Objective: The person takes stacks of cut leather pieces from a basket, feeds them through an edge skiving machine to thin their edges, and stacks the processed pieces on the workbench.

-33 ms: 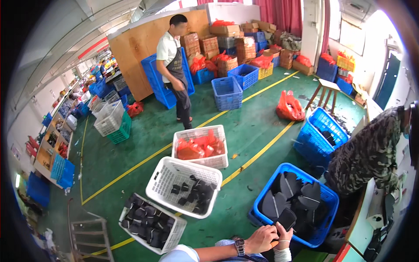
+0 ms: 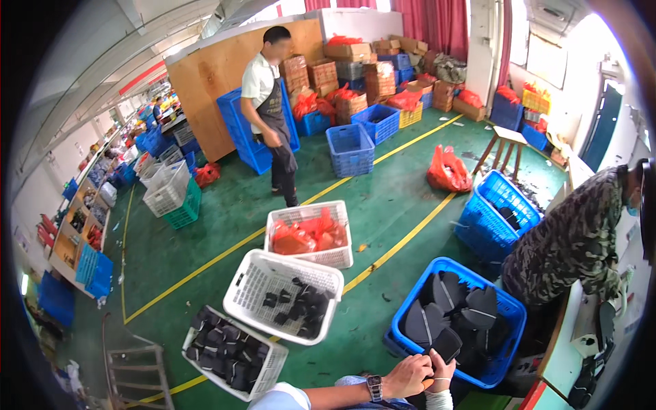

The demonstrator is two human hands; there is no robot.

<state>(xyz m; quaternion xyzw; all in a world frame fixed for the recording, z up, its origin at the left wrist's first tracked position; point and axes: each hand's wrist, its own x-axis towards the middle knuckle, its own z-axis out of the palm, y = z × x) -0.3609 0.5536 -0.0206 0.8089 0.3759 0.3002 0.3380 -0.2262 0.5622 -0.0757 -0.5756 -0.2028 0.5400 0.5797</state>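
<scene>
My left hand [image 2: 408, 376], with a metal watch on its wrist, is closed and overlaps the fingers of my right hand [image 2: 441, 373]. The right wrist has a white covering. My right hand grips the edge of a flat black piece [image 2: 447, 345] over the near side of a blue crate [image 2: 523, 309]. A small orange thing [image 2: 428, 384] shows between my hands; its kind is hidden, and I cannot tell which hand holds it. Inside the crate lie several black rounded bundles [image 2: 424, 322], some with a thin pale band around them.
To the left stand white baskets [image 2: 236, 279] with small black pieces [image 2: 225, 352] and red bags [image 2: 311, 236]. A person in an apron [image 2: 275, 113] is beyond them. At right, a person in camouflage [image 2: 564, 239] leans over a worktable [image 2: 570, 342]. A stool [image 2: 502, 143] stands farther back.
The whole picture has shifted slightly left. My hands keep the same grip on the black piece.
</scene>
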